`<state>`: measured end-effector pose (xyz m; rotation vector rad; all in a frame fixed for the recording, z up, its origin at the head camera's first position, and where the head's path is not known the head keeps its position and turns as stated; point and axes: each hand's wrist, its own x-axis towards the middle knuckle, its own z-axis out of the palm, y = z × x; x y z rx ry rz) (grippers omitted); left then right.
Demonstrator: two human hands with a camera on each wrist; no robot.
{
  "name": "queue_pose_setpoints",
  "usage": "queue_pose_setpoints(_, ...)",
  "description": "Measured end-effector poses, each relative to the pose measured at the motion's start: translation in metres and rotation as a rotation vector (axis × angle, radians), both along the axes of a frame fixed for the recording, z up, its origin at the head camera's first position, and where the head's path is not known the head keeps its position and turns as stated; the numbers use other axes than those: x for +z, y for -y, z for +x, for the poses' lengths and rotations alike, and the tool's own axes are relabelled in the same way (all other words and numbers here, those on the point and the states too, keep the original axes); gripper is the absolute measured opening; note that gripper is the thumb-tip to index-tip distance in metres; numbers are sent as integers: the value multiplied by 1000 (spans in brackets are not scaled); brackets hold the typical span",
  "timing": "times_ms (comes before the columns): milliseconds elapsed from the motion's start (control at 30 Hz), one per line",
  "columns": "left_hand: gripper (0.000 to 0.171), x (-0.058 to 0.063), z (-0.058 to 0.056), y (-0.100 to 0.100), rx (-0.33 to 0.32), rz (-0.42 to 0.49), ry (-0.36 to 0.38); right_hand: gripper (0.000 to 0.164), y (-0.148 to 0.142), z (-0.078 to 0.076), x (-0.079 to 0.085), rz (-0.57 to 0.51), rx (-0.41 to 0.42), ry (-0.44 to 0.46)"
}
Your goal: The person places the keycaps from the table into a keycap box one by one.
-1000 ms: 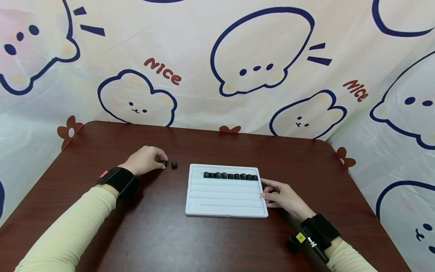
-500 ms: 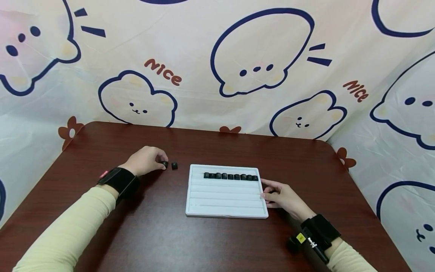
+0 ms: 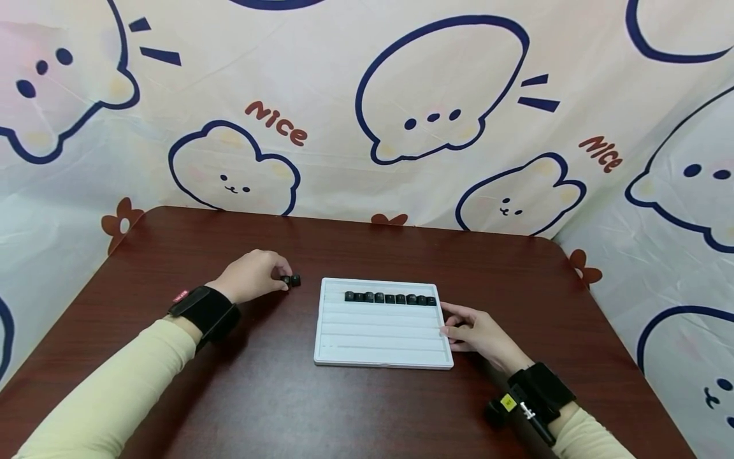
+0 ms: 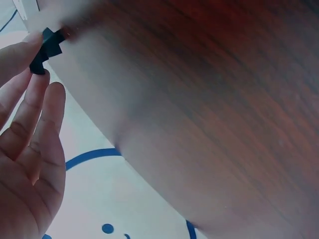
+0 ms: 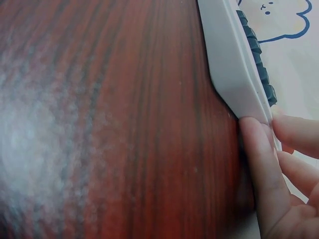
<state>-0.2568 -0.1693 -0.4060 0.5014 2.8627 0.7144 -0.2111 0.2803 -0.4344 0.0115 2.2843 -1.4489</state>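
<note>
My left hand point(image 3: 252, 275) pinches a small black keycap point(image 3: 285, 279) between thumb and fingertips, above the table left of the white tray point(image 3: 378, 350). A second black keycap point(image 3: 295, 280) sits right beside it, the two side by side in the head view. In the left wrist view the dark keycaps point(image 4: 49, 49) overlap at the thumb and fingertips, while the other fingers are spread. A row of several black keycaps point(image 3: 390, 298) stands along the tray's upper ridge. At the tray's right edge, my right hand point(image 3: 478, 335) grips the side with thumb and fingers.
The brown wooden table point(image 3: 241, 408) has rounded far corners. Behind it and to both sides hangs a white printed cloth point(image 3: 332, 178). Black straps with devices point(image 3: 539, 395) sit on the wrists.
My left hand has slid a little to the right with its keycap, closing the gap to the second keycap. The right hand and the tray have stayed in place.
</note>
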Motion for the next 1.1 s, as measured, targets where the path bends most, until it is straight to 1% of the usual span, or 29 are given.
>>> queue_pose_setpoints(167,17,2,5,-3,-2,17,-25,64,0,0,0,-2,2,-5)
queue_pose_setpoints(367,20,6,12,-11,-31,24,-78,62,1,0,0,-5,-8,8)
queue_pose_setpoints(600,21,12,16,-23,-73,118,-94,62,0,-2,-1,-13,-14,6)
queue_pose_setpoints(700,21,13,15,-28,-72,170,-78,62,0,-2,-1,-12,-9,9)
queue_pose_setpoints(833,20,14,13,-33,-58,237,-29,63,0,-1,0,-15,-13,16)
queue_pose_setpoints(1000,18,14,13,-37,-24,300,50,63,1,0,1,-20,-1,9)
queue_pose_setpoints(1100,16,13,13,-37,-15,318,67,63,0,0,1,-17,-2,10)
